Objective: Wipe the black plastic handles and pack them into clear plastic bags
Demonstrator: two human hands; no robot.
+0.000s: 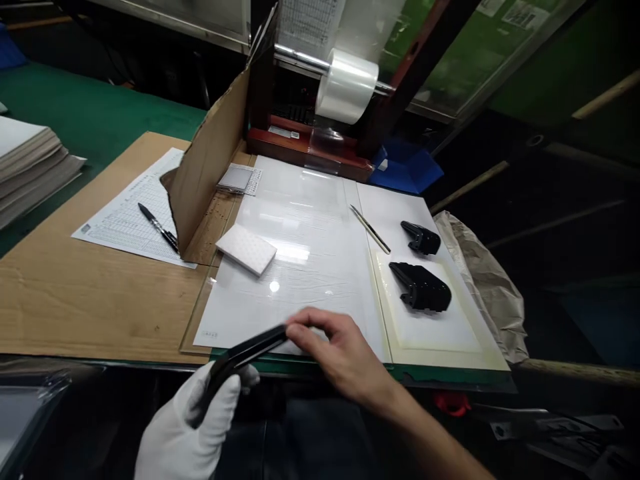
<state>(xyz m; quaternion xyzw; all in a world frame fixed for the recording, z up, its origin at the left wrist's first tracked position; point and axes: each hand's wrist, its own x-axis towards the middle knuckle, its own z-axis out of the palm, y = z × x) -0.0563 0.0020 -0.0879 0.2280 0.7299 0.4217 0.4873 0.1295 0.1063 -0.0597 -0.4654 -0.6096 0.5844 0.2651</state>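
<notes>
Bright light on the table, dark all around it

The light seems to come from lamps up above. It makes white shiny spots on the clear plastic sheet (295,247) and the roll of clear film (347,87). The dark space (565,313) on the right is dim and hard to see into. The black piece (250,347) by the bare hand (340,353) may be a bit blurry, but it is hard to say. The front table edge (350,369) looks a little bent near the corners.

Left-hand glove (187,427): white. Held part (247,347): glossy black. Bin (407,170), upper right of centre: blue. Bench mat (90,113), upper left: green. Form (115,220): white, fine printed grid.
</notes>
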